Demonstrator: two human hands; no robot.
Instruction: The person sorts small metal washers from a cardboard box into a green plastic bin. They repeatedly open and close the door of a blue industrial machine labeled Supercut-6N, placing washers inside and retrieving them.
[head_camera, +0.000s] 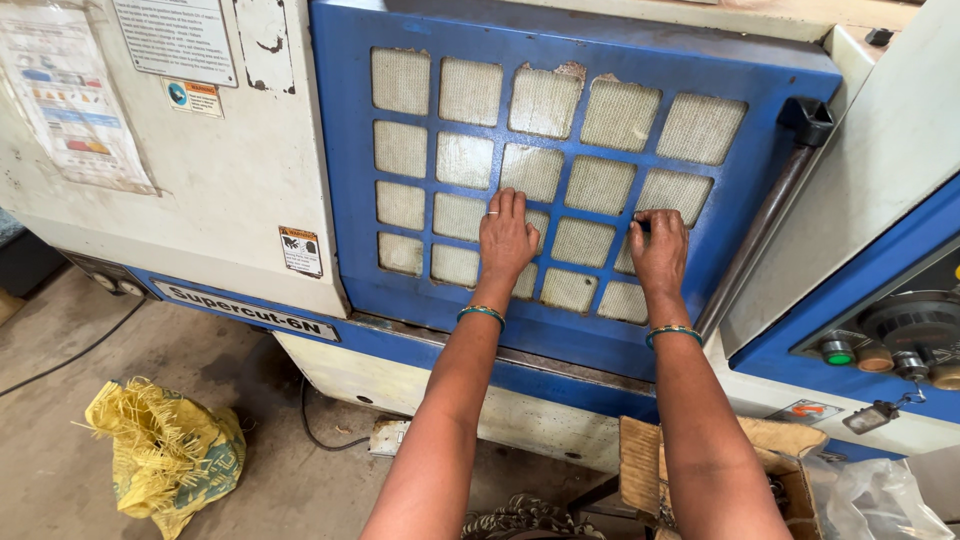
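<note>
The left hand lies flat, fingers together, pressed on the blue grille door at frame centre. Just right of it, the right hand curls its fingers into a grille bar. A dark handle bar runs further right; a yellow sack lies lower left.

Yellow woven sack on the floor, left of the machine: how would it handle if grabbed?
The yellow woven sack lies crumpled and slumped, so it is probably floppy and would sag from wherever it is gripped. Its top edge is frayed into loose strands, which may snag or shed. It looks partly filled; weight cannot be told.
</note>
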